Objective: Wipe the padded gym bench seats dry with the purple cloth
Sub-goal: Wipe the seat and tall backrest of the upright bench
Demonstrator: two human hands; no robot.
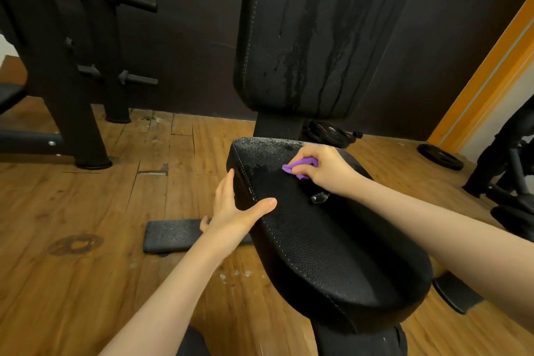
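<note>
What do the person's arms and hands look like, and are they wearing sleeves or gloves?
Both forearms are bare right up to the picture's edge, with no sleeves showing. The left hand and right hand wear no gloves, and no rings, watch or bracelets are visible.

The cloth point(300, 166) is purple. The seat pad point(332, 240) is black, pebble-grained, with pale stitching. The floor point(86, 225) is brown wood plank; the door frame point(488, 72) is orange.
</note>
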